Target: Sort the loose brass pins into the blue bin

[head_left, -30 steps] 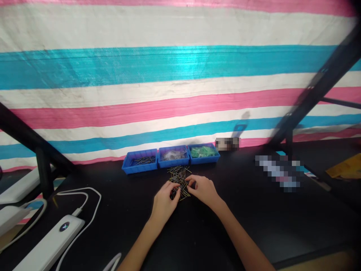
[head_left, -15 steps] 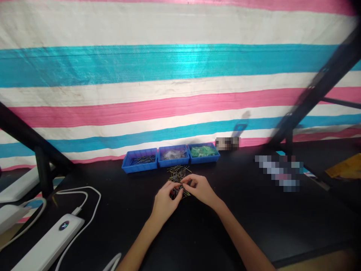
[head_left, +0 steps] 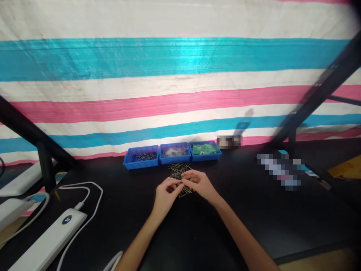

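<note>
A loose pile of thin metal pins or screws (head_left: 176, 170), some gold and some dark, lies on the black table. My left hand (head_left: 167, 192) is pinched over the near part of the pile. My right hand (head_left: 200, 183) is pinched too, its fingertips meeting those of my left hand. Whatever lies between the fingertips is too small to make out. Behind the pile stand a blue bin of dark pins (head_left: 141, 157), a blue bin of clear plastic bags (head_left: 175, 151) and a blue bin of green packets (head_left: 205, 149).
A white power bank (head_left: 50, 241) with a white cable (head_left: 98, 203) lies at the left. Black metal struts (head_left: 317, 94) rise on both sides before a striped sheet. A yellow object (head_left: 345, 165) is at the far right.
The view has shifted slightly, so the bins and pile appear a little higher and farther right. Both hands remain pinched together over the pile, with the fingers slightly moved.
</note>
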{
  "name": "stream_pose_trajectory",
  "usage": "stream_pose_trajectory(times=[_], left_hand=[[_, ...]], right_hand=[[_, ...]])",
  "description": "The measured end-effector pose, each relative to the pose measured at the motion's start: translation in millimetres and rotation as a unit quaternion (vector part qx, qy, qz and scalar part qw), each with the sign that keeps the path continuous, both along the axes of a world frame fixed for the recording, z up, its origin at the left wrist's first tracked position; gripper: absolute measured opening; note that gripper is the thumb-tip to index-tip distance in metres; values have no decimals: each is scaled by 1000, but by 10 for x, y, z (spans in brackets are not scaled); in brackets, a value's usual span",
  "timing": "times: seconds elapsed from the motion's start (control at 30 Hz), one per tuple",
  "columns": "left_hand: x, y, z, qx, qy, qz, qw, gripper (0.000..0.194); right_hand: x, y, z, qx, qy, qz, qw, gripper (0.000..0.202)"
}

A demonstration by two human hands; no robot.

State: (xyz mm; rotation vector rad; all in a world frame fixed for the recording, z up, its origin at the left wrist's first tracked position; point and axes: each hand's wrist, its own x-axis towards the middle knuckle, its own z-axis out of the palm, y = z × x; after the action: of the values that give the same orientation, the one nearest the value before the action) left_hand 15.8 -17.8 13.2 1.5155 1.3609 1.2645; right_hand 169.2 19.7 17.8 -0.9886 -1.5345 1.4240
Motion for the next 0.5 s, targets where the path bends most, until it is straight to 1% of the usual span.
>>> stream_pose_trajectory(times=[0.13,0.27,0.33,0.4,0.5], left_hand=[[-13,11,-28,-1,-5,13,1000,17],[-36,30,-27,23,-14,40,999,16],[-49,39,-24,31,-26,54,998,16],[-57,43,-30,34,-38,62,997,15],[-55,43,-52,31,-47,56,997,15]], right_hand=[[-2,5,11,-1,-1,-13,1000,30],[1,6,9,29,-36,-28,999,29],[0,-2,3,36,-55,-13,998,29],[-5,-19,0,35,-60,18,997,29],[-18,-51,15,34,-56,52,997,28]])
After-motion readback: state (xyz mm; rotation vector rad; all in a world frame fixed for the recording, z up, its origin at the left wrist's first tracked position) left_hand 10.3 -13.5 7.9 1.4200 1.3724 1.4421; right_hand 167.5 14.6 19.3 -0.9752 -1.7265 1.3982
